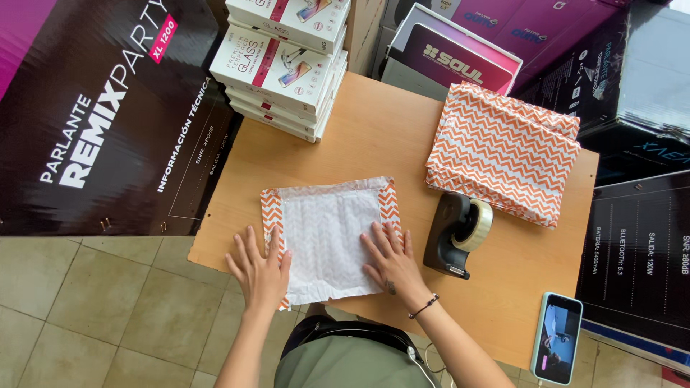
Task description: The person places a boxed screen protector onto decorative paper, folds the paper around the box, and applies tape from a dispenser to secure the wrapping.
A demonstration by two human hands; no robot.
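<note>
— Looking down at the wooden table (388, 122), what did the hands do?
— Both lay flat on a white padded envelope (327, 233) with orange zigzag edges, near the table's front edge. The left hand (260, 269) pressed its left side, the right hand (390, 260) its right, fingers spread apart, gripping nothing.
— And around it?
— A black tape dispenser (456, 233) stood just beside the right hand. Behind it lay a stack of orange zigzag envelopes (503, 151). White boxes (284, 65) were piled at the far left corner, and a phone (557, 346) rested at the near right.
</note>
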